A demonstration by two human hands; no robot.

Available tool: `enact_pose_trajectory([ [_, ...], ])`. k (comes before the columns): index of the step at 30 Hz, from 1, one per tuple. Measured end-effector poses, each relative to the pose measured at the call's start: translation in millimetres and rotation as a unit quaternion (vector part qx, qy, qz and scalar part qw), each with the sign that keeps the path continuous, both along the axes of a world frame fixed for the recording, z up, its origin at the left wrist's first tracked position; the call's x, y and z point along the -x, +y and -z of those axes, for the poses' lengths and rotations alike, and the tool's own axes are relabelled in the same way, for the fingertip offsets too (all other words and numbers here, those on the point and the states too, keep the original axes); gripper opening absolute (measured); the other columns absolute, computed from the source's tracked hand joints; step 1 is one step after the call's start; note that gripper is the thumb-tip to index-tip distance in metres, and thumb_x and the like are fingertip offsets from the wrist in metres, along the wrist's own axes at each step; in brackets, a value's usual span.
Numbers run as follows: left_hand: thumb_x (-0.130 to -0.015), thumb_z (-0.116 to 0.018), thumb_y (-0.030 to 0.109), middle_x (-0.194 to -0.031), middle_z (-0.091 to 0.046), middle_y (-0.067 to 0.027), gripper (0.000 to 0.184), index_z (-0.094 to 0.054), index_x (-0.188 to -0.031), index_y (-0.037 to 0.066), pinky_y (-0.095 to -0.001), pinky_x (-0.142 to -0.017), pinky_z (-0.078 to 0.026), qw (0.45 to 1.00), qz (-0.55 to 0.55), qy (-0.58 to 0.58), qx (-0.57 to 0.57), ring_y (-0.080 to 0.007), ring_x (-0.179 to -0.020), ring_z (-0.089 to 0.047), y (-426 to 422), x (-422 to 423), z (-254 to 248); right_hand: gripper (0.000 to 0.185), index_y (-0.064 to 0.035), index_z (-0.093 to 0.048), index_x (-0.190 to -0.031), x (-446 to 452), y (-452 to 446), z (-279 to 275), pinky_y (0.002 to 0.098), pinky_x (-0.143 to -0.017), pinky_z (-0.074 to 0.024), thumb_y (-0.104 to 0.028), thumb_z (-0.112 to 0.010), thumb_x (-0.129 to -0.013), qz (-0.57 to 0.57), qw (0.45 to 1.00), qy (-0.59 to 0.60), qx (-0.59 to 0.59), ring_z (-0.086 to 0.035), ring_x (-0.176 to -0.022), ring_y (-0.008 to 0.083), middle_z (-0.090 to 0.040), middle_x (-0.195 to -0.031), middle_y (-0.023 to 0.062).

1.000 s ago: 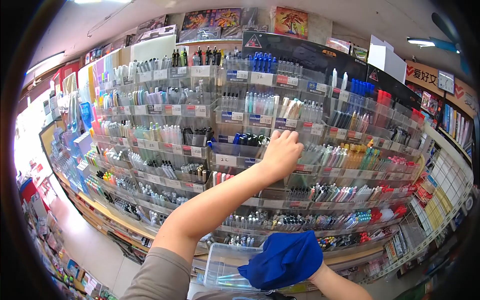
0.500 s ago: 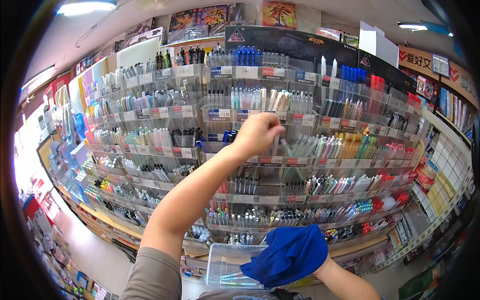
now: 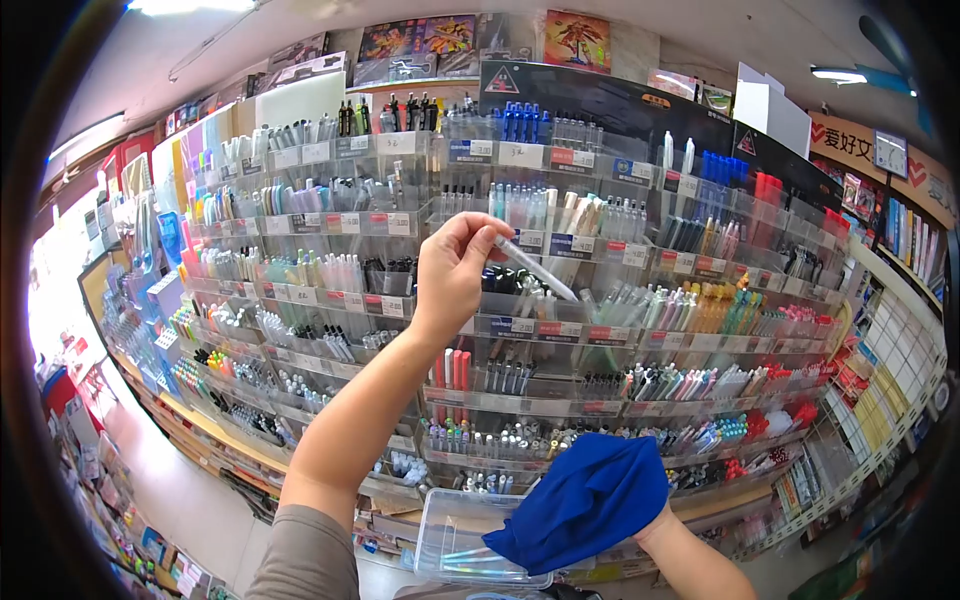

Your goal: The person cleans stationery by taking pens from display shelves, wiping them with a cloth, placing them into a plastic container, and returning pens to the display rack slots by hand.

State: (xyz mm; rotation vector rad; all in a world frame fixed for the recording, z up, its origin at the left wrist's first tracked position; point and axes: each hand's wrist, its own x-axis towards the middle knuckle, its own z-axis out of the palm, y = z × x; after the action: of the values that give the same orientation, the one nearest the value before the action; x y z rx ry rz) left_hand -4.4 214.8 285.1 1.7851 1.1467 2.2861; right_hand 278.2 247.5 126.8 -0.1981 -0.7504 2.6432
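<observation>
My left hand (image 3: 460,262) pinches a slim whitish pen (image 3: 540,270) between thumb and fingers. The pen slants down to the right, in front of the middle rows of the pen rack (image 3: 540,327). At the lower right a blue cloth (image 3: 590,505) hangs bunched over my right hand (image 3: 655,522). The hand carries the cloth, but its fingers are hidden underneath. Beside the cloth, and partly covered by it, is a clear plastic box (image 3: 430,530) with several light blue and white pens (image 3: 480,557) lying in it.
Clear tiers full of pens and price labels span the view. Red-capped pens (image 3: 457,370) stand below my left forearm. Boxed kits (image 3: 577,42) sit on top of the rack. A white wire grid (image 3: 880,350) stands at the right, and a tiled floor (image 3: 170,470) shows at the left.
My left hand has drawn back to the left from the rack, and the pen in it now shows plainly, tilted. The view has shifted slightly. The right hand and cloth are nearly unmoved.
</observation>
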Motion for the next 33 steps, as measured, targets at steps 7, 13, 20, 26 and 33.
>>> enact_pose_trajectory([
  [7,-0.093,-0.047,0.015,-0.091,-0.061,-0.0105,0.017,-0.056,-0.091,0.0,-0.0253,-0.074,-0.049,0.967,0.21,-0.123,0.076,-0.0131,-0.08,-0.058,-19,-13,44,0.054,-0.0014,-0.046,-0.119,17,2,-2,0.0459,-0.093,-0.0407,-0.045,-0.03,-0.093,-0.009,0.999,0.031,-0.024,-0.052,-0.104,0.0322,-0.053,-0.116,0.0158],
  [13,-0.09,-0.051,0.013,-0.089,-0.061,-0.0078,0.014,-0.058,-0.089,0.001,-0.0286,-0.078,-0.045,0.961,0.191,-0.013,0.198,-0.0145,-0.084,-0.057,-34,-78,126,0.04,-0.0025,-0.049,-0.115,31,-3,9,0.0348,-0.08,-0.0505,-0.035,-0.043,-0.092,-0.023,0.993,-0.067,-0.1,-0.059,-0.091,0.0218,-0.058,-0.105,0.0106],
  [20,-0.09,-0.052,0.011,-0.09,-0.058,-0.0075,0.012,-0.053,-0.085,0.0,-0.0273,-0.08,-0.042,0.934,0.242,-0.152,0.215,-0.0132,-0.085,-0.053,-66,-102,190,0.023,-0.0015,-0.054,-0.105,32,-34,14,0.0269,-0.076,-0.0505,-0.016,-0.056,-0.087,0.002,0.957,-0.184,-0.224,-0.06,-0.084,0.0123,-0.06,-0.096,0.0046],
  [26,-0.09,-0.053,0.015,-0.087,-0.056,-0.0084,0.014,-0.052,-0.084,0.002,-0.0263,-0.077,-0.04,0.963,0.164,-0.168,0.133,-0.0135,-0.082,-0.051,-87,-81,169,0.023,-0.001,-0.052,-0.106,34,-47,-1,0.0273,-0.076,-0.0486,-0.011,-0.057,-0.087,-0.057,0.922,-0.157,-0.349,-0.058,-0.085,0.0112,-0.059,-0.099,0.0045],
  [33,-0.091,-0.051,0.013,-0.088,-0.054,-0.008,0.013,-0.05,-0.085,0.001,-0.0259,-0.079,-0.04,0.971,0.126,-0.185,0.087,-0.0135,-0.083,-0.05,-100,-72,173,0.018,-0.0026,-0.05,-0.102,38,-56,-10,0.0264,-0.075,-0.0467,-0.015,-0.054,-0.09,-0.055,0.912,-0.133,-0.383,-0.055,-0.084,0.0092,-0.057,-0.092,0.0023],
])
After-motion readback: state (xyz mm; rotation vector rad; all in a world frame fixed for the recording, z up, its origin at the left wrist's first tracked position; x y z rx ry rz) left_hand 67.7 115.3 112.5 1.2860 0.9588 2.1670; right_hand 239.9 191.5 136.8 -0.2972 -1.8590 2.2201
